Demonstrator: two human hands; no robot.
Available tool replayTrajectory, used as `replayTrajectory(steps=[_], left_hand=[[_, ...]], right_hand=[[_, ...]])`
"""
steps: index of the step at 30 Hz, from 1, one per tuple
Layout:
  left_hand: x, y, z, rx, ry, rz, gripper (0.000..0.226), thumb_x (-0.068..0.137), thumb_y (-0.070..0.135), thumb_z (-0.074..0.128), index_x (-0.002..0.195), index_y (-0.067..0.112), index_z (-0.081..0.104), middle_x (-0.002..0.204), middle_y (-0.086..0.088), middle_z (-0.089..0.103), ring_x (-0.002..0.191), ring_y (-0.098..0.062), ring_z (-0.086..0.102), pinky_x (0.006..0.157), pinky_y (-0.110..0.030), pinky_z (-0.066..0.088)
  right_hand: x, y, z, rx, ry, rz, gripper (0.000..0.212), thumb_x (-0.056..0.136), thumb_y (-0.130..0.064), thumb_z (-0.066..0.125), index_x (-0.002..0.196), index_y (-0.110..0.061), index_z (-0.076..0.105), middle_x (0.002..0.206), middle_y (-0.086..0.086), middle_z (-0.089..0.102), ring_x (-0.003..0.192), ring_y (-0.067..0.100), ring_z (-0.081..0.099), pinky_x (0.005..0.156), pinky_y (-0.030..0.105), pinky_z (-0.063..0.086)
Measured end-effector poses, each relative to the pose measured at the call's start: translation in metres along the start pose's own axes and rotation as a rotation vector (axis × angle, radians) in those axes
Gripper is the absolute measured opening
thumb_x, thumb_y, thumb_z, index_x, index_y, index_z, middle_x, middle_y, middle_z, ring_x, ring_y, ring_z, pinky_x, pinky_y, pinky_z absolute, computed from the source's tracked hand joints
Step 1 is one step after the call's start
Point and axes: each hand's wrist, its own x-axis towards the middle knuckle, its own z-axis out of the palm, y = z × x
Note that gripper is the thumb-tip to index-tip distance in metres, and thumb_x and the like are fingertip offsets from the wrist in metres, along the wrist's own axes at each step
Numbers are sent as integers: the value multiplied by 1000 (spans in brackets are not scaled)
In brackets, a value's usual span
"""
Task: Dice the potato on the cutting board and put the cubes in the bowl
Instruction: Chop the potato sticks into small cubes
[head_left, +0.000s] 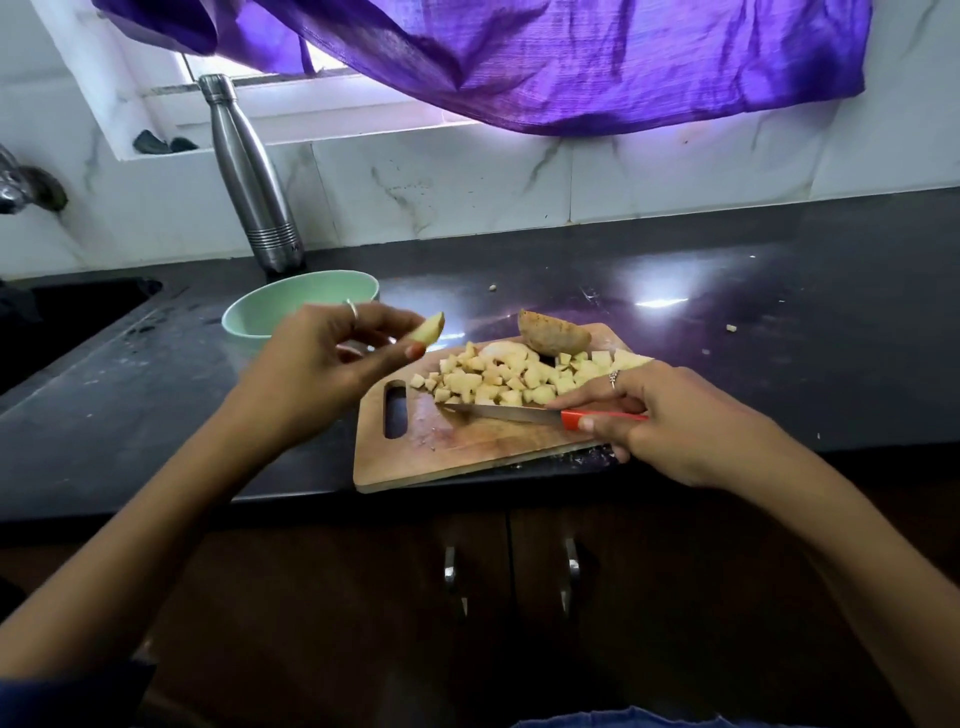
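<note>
A wooden cutting board (457, 447) lies at the counter's front edge. A heap of pale potato cubes (514, 379) covers its far half, with an uncut potato half (553, 332), skin up, behind them. My left hand (322, 358) pinches a potato wedge (430, 329) in the air between the board and the pale green bowl (291, 306). My right hand (670, 415) grips the red handle of a knife (524, 414), whose blade lies flat on the board just in front of the cubes.
A steel bottle (249, 176) stands behind the bowl against the tiled wall. A dark sink (62, 317) is at the left. Purple cloth (519, 62) hangs overhead. Potato scraps (731, 327) dot the black counter (753, 312) at right.
</note>
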Motion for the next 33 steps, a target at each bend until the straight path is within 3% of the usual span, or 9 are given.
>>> replayTrajectory(steps=[7, 11, 16, 18, 22, 25, 28, 30, 33], left_hand=[[-22, -22, 10, 142, 18, 82, 18, 84, 16, 68, 100, 22, 72, 82, 8, 69, 78, -5, 60, 68, -14, 44], [-25, -27, 23, 201, -18, 167, 27, 79, 27, 65, 100, 13, 74, 90, 6, 66, 83, -3, 59, 72, -5, 41], [-31, -28, 33, 300, -67, 177, 31, 79, 30, 58, 100, 13, 74, 96, 3, 68, 88, -15, 65, 78, -31, 50], [-31, -24, 37, 314, -53, 179, 32, 80, 31, 56, 101, 13, 74, 95, 3, 67, 86, -16, 64, 75, -32, 53], [-29, -18, 53, 343, -9, 155, 27, 85, 31, 61, 103, 15, 73, 93, 6, 62, 88, -15, 59, 76, -33, 52], [-29, -17, 62, 365, 34, 108, 24, 85, 28, 66, 106, 17, 72, 92, 8, 59, 90, -15, 55, 76, -35, 49], [-31, -16, 63, 337, 74, 51, 26, 84, 29, 68, 108, 21, 71, 89, 14, 52, 77, -4, 48, 72, -25, 45], [-32, -16, 62, 312, 102, 41, 24, 82, 28, 71, 104, 19, 72, 84, 13, 53, 70, 2, 47, 66, -14, 37], [-32, -15, 63, 282, 128, 31, 21, 81, 26, 72, 99, 16, 73, 83, 9, 56, 70, 3, 46, 63, -8, 33]], right_hand=[[31, -7, 1, -107, 33, -37, 18, 88, -39, 60, 102, -50, 64, 81, -11, 39, 68, 6, 39, 73, 29, 37], [33, -11, -14, -124, -52, -50, 19, 89, -34, 60, 102, -47, 63, 61, -11, 54, 61, 2, 48, 65, 24, 40], [10, 6, -45, -86, -154, -98, 27, 88, -29, 60, 103, -51, 62, 58, -4, 61, 50, 0, 46, 54, 12, 36], [1, 14, -52, -96, -194, -88, 28, 87, -29, 60, 104, -51, 63, 58, -7, 61, 51, 0, 47, 55, 12, 35], [-5, 18, -47, -39, -14, -71, 29, 87, -29, 60, 103, -53, 61, 60, -4, 59, 52, 5, 44, 56, 20, 34], [-15, 4, -22, -68, 134, -74, 39, 90, -24, 58, 122, -44, 55, 84, -8, 63, 77, 11, 57, 68, 24, 39], [-28, -13, 17, -121, 288, -142, 42, 90, -21, 57, 131, -31, 52, 101, 2, 61, 74, 6, 51, 65, 9, 34], [-35, -22, 38, -110, 352, -213, 37, 90, -16, 56, 128, -18, 58, 104, 3, 63, 78, 3, 50, 75, -7, 28], [-41, -27, 55, -70, 380, -226, 39, 84, -18, 53, 121, -10, 63, 107, 2, 69, 102, 3, 49, 86, -5, 25]])
